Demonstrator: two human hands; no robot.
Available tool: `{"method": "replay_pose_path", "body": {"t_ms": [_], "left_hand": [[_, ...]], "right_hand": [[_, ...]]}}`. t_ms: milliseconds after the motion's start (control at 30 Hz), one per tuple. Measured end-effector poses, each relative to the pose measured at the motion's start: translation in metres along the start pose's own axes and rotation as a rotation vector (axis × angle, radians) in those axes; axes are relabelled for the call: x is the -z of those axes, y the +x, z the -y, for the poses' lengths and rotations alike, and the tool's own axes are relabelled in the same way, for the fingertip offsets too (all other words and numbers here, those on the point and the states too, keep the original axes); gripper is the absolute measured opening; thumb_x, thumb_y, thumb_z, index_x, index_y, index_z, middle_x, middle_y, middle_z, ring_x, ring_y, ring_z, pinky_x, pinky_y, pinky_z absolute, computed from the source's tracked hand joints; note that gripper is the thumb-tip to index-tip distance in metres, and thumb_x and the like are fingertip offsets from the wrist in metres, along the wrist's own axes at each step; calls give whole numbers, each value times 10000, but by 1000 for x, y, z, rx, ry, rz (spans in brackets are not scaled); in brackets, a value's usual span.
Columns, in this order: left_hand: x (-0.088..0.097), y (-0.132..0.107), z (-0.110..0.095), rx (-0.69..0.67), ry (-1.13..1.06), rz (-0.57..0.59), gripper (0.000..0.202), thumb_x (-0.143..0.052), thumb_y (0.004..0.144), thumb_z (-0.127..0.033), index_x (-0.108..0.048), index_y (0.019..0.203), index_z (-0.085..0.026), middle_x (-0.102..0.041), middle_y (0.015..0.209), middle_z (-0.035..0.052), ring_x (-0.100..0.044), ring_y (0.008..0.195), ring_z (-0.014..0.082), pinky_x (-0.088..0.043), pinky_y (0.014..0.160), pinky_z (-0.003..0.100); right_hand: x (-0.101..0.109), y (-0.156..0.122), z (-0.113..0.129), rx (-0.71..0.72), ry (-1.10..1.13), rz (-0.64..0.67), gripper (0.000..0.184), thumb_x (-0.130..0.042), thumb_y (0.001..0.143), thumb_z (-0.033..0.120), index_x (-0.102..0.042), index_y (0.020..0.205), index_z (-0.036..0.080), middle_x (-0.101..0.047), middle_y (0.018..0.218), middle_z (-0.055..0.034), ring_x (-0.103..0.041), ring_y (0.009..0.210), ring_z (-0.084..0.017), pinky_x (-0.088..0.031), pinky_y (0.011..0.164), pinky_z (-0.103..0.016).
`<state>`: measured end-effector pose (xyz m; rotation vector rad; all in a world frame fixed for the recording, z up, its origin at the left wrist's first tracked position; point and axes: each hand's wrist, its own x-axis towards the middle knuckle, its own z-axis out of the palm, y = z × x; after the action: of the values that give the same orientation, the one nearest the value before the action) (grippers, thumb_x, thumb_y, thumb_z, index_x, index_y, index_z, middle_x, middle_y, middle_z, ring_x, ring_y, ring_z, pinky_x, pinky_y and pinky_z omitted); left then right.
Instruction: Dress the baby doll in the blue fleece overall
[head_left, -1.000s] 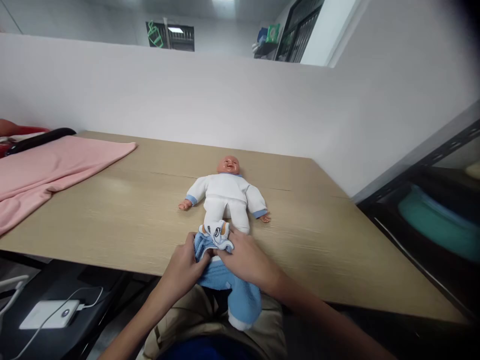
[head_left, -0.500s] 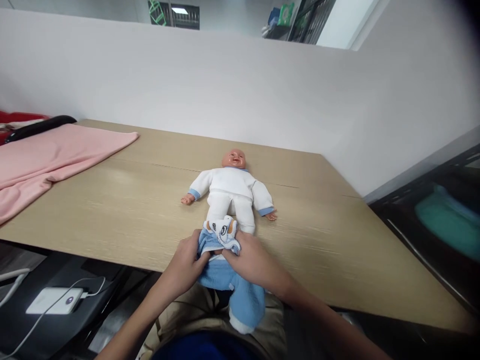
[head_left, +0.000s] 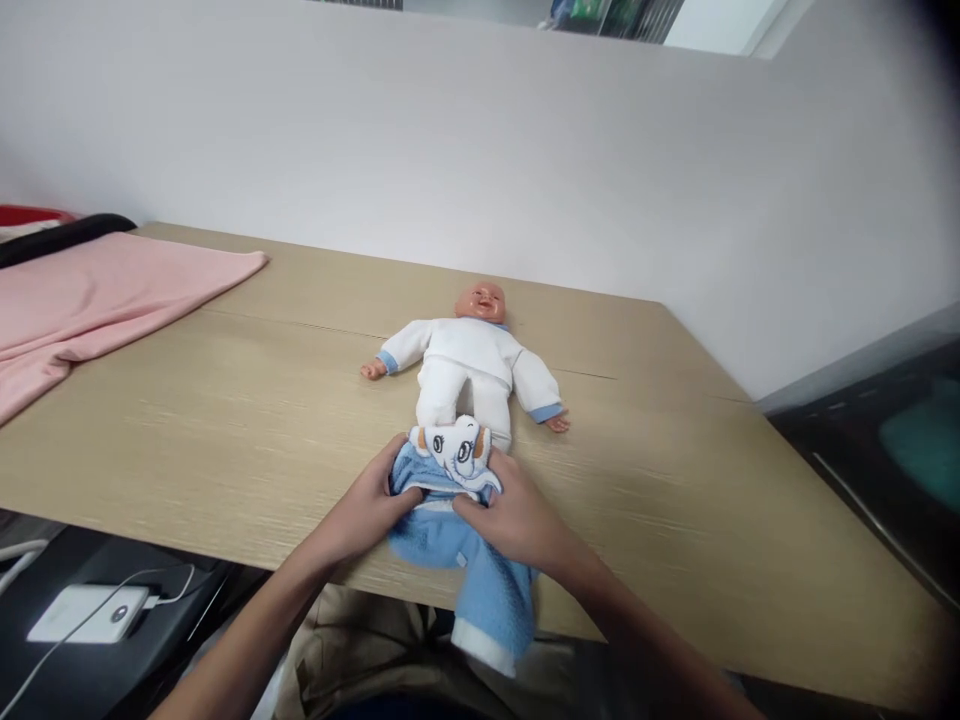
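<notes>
Head view: the left hand grasps one side of a blue fleecy garment with white trim, its thumb lying on top of the cloth and its other fingers mostly hidden. The right hand grasps the opposite side in similar way, with the thumb pointing inward. Between the two hands, the cloth carries a white animal face with stitched eyes and brown-orange ears. The garment is at the near edge of the table, and one tube-shaped part of it, ending in a white cuff, hangs over this edge, above the beige trousers of the person.

Just beyond the hands, a bald plastic doll in white clothing with blue cuffs lies on its back, with arms spread. The garment hides the lower ends of its legs; I cannot tell if the feet are inside.

All this is on a light wood-coloured table. Farther to the left lies a pink soft cloth, beside a black curved object. Below the table, a white flat device with a cable rests on a black surface. Behind stands a plain white wall.
</notes>
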<state>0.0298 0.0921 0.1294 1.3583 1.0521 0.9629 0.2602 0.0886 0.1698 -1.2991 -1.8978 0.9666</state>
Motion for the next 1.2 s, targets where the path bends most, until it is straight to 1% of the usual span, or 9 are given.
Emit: {"method": "replay_pose_path", "body": {"t_ms": [233, 300, 433, 567, 633, 700, 867, 1067, 1200], "left_hand": [[2, 0, -13, 20, -97, 43, 784, -807, 823, -229, -635, 1587, -192, -710, 1617, 160, -640, 1529, 386, -440, 1362, 557], [1, -4, -15, 26, -92, 40, 819, -782, 816, -187, -618, 1618, -203, -675, 1661, 150, -591, 1583, 382, -392, 1396, 559], [0, -11, -13, 9, -31, 57, 905, -728, 783, -114, -568, 1667, -221, -569, 1763, 138, -452, 1697, 364, -243, 1464, 567], [0, -13, -10, -22, 18, 52, 899, -721, 802, -113, -541, 1676, -223, -538, 1775, 145, -423, 1712, 353, -259, 1461, 556], [1, -13, -11, -15, 11, 38, 883, -743, 814, -132, -546, 1669, -223, -543, 1767, 150, -427, 1708, 358, -283, 1453, 550], [2, -13, -13, 19, -21, 44, 873, -771, 821, -149, -554, 1662, -228, -564, 1750, 157, -471, 1676, 372, -327, 1432, 559], [6, -13, -15, 18, -60, 53, 771, -811, 834, -171, -630, 1582, -227, -664, 1637, 147, -626, 1509, 375, -502, 1298, 518], [22, -4, -1, -164, 236, 16, 357, -721, 987, -172, -771, 1329, -261, -789, 1300, 61, -697, 1310, 308, -562, 1142, 439], [43, 17, -6, -269, 364, 172, 224, -700, 1081, -262, -801, 1280, -251, -776, 1378, 100, -687, 1298, 304, -524, 1179, 454]], "right_hand": [[9, 3, 2, -14, 89, 56, 521, -714, 821, 126, -771, 1320, 264, -827, 1324, -59, -779, 1166, -287, -634, 1138, -458], [8, 0, 2, 3, 100, 51, 527, -709, 855, 145, -762, 1364, 272, -826, 1341, -70, -780, 1227, -303, -619, 1178, -470], [4, -3, 2, 47, 93, 26, 486, -685, 982, 220, -737, 1461, 284, -807, 1427, -107, -696, 1471, -351, -498, 1332, -538], [5, -3, 4, 51, 62, 68, 646, -673, 943, 140, -690, 1564, 319, -782, 1506, -94, -683, 1499, -352, -493, 1345, -560], [8, -3, 6, 60, 55, 125, 765, -667, 893, 83, -645, 1623, 310, -737, 1588, -94, -660, 1532, -349, -479, 1360, -556], [11, -3, 6, 62, 59, 164, 793, -683, 872, 71, -638, 1635, 282, -712, 1621, -111, -647, 1549, -354, -493, 1351, -537], [13, -1, 3, 122, 56, 120, 550, -706, 942, 137, -740, 1480, 249, -786, 1470, -133, -754, 1389, -339, -594, 1239, -499], [20, 19, -13, 320, -33, 12, 208, -716, 946, 109, -772, 1106, 229, -838, 1087, -73, -804, 1004, -270, -666, 941, -414], [33, 48, -27, 464, -86, 31, 91, -818, 909, 184, -779, 983, 220, -802, 1111, -85, -762, 1035, -276, -630, 946, -416]]}}
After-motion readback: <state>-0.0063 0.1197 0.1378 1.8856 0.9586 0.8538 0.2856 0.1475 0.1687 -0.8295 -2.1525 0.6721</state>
